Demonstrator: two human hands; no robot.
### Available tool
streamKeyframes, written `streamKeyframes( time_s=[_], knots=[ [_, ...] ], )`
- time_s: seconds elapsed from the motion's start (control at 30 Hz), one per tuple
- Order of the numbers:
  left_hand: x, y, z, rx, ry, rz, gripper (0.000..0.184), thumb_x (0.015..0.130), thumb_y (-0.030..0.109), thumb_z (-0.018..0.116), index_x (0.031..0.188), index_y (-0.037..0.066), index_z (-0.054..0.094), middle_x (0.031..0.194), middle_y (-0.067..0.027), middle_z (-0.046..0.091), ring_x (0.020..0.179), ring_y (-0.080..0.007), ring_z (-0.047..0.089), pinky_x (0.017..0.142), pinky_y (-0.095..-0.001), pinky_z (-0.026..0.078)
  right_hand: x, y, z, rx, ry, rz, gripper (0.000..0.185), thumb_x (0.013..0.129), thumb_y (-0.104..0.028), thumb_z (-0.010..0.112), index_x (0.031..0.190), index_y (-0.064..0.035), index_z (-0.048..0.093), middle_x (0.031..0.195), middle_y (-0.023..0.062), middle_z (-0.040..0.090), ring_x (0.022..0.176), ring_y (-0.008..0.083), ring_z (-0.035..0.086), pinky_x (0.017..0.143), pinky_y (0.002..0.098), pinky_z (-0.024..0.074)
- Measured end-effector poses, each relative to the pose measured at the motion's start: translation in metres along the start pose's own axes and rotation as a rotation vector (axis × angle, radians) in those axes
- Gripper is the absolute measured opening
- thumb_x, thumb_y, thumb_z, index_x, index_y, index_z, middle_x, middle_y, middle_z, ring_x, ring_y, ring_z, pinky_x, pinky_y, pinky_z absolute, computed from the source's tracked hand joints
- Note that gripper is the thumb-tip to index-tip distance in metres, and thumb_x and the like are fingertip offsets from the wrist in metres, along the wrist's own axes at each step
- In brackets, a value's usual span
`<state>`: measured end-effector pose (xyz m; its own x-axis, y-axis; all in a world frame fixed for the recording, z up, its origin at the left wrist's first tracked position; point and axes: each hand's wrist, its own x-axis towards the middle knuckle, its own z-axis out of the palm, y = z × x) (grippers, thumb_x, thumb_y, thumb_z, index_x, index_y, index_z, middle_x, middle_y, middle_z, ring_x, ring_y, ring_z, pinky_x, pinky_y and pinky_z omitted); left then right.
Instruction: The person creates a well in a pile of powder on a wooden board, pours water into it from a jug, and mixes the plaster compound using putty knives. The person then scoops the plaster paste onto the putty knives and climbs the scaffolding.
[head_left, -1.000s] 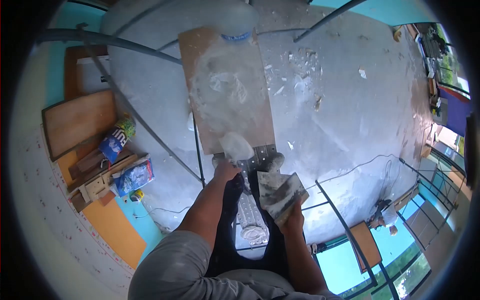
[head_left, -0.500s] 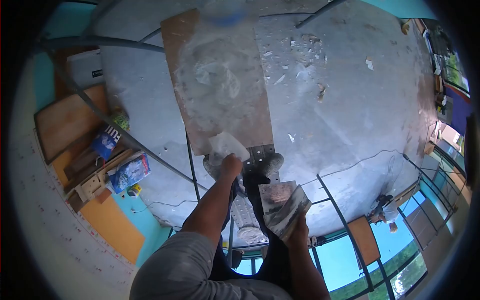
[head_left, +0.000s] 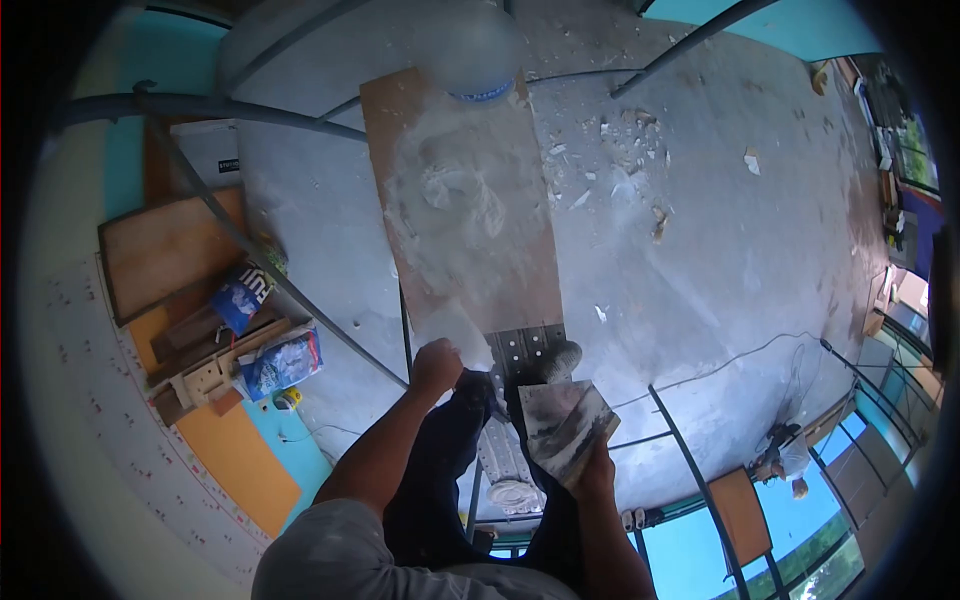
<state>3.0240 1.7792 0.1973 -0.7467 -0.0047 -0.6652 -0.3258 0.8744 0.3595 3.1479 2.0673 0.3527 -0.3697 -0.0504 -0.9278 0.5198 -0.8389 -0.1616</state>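
My left hand (head_left: 438, 366) is closed around the edge of a flat, whitish plastic scraper (head_left: 452, 328). The scraper hangs over the near end of a brown board (head_left: 540, 300). Wet white putty (head_left: 465, 205) is smeared across the middle of that board, with a few raised lumps. In my right hand (head_left: 597, 466) is a small square board (head_left: 562, 425), tilted, with grey and white smears on its face. At the board's far end stands a whitish bucket (head_left: 470, 55) with a blue band, blurred in the view.
A perforated metal scaffold plank (head_left: 500, 455) lies under my legs. Scaffold tubes (head_left: 230, 220) cross the left side. Blue-and-white bags (head_left: 280, 365) lie at left. White scraps (head_left: 625, 185) litter the floor. Another person (head_left: 792, 462) is at the lower right.
My view has shifted, showing more of the bucket at the far end. The left hand with the scraper has moved slightly left and down. In my right hand, the small board has turned more face-up.
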Motion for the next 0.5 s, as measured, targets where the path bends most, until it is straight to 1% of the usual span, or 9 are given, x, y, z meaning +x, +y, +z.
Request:
streamKeyframes(
  time_s=[0.1,0.2,0.27,0.3,0.33,0.37,0.43,0.5],
  knots=[
    [0.006,0.019,-0.057,-0.003,-0.005,-0.040,0.020,0.084,0.020,0.060,0.078,0.001,0.065,0.086,-0.0244,0.067,0.086,-0.0435,0.064,0.078,-0.0491,0.052,0.000,-0.004,0.013,0.100,-0.139,0.009,0.067,0.102,-0.050,0.037,0.148,-0.0024,0.029,0.139,0.0204,0.048,0.124,0.0369,0.052,0.104,0.0501,0.0440],
    [0.030,0.021,-0.098,-0.027,0.005,-0.047,0.021,0.084,0.022,0.062,0.080,0.002,0.066,0.084,-0.0231,0.067,0.083,-0.0431,0.065,0.078,-0.0485,0.052,0.002,-0.007,0.022,0.139,-0.208,-0.001,0.066,0.102,-0.049,0.037,0.148,-0.0026,0.028,0.140,0.0202,0.047,0.125,0.0371,0.052,0.104,0.0503,0.0436],
    [0.056,0.028,-0.131,0.066,0.116,0.075,0.020,0.083,0.023,0.064,0.081,0.003,0.067,0.081,-0.0220,0.067,0.081,-0.0419,0.065,0.077,-0.0483,0.052,-0.003,-0.015,0.044,0.192,-0.255,0.001,0.066,0.102,-0.050,0.038,0.148,-0.0026,0.028,0.141,0.0200,0.046,0.125,0.0371,0.052,0.104,0.0503,0.0437],
    [0.070,0.038,-0.153,0.094,0.132,0.078,0.019,0.083,0.023,0.064,0.081,0.003,0.067,0.082,-0.0223,0.067,0.081,-0.0412,0.066,0.077,-0.0482,0.052,-0.003,-0.017,0.051,0.218,-0.278,0.000,0.067,0.102,-0.050,0.038,0.148,-0.0026,0.028,0.141,0.0200,0.046,0.125,0.0371,0.051,0.104,0.0504,0.0437],
    [0.087,0.046,-0.172,0.121,0.147,0.082,0.019,0.082,0.022,0.065,0.081,0.004,0.067,0.083,-0.0227,0.067,0.082,-0.0406,0.066,0.077,-0.0481,0.052,0.002,-0.015,0.042,0.422,-0.279,0.086,0.067,0.102,-0.050,0.039,0.148,-0.0026,0.028,0.141,0.0199,0.046,0.125,0.0370,0.051,0.104,0.0503,0.0437],
    [0.109,0.045,-0.184,0.192,0.185,0.128,0.019,0.082,0.022,0.065,0.081,0.003,0.067,0.085,-0.0227,0.068,0.083,-0.0403,0.066,0.077,-0.0482,0.052,0.010,-0.010,0.024,0.625,-0.279,0.173,0.068,0.101,-0.050,0.039,0.148,-0.0026,0.028,0.141,0.0199,0.046,0.125,0.0369,0.051,0.104,0.0502,0.0438],
    [0.153,0.051,-0.210,0.317,0.251,0.162,0.018,0.081,0.020,0.063,0.083,0.002,0.067,0.090,-0.0229,0.068,0.086,-0.0399,0.066,0.078,-0.0482,0.053,0.016,-0.005,0.005,0.565,-0.226,0.159,0.069,0.101,-0.051,0.040,0.148,-0.0025,0.028,0.141,0.0198,0.046,0.125,0.0367,0.052,0.104,0.0500,0.0439],
    [0.195,0.064,-0.237,0.400,0.282,0.136,0.018,0.081,0.017,0.060,0.088,0.002,0.068,0.094,-0.0230,0.068,0.089,-0.0399,0.066,0.081,-0.0478,0.053,0.019,-0.004,-0.005,0.047,-0.111,-0.050,0.070,0.100,-0.052,0.041,0.148,-0.0025,0.027,0.140,0.0199,0.046,0.125,0.0365,0.052,0.104,0.0500,0.0441]
  ],
)
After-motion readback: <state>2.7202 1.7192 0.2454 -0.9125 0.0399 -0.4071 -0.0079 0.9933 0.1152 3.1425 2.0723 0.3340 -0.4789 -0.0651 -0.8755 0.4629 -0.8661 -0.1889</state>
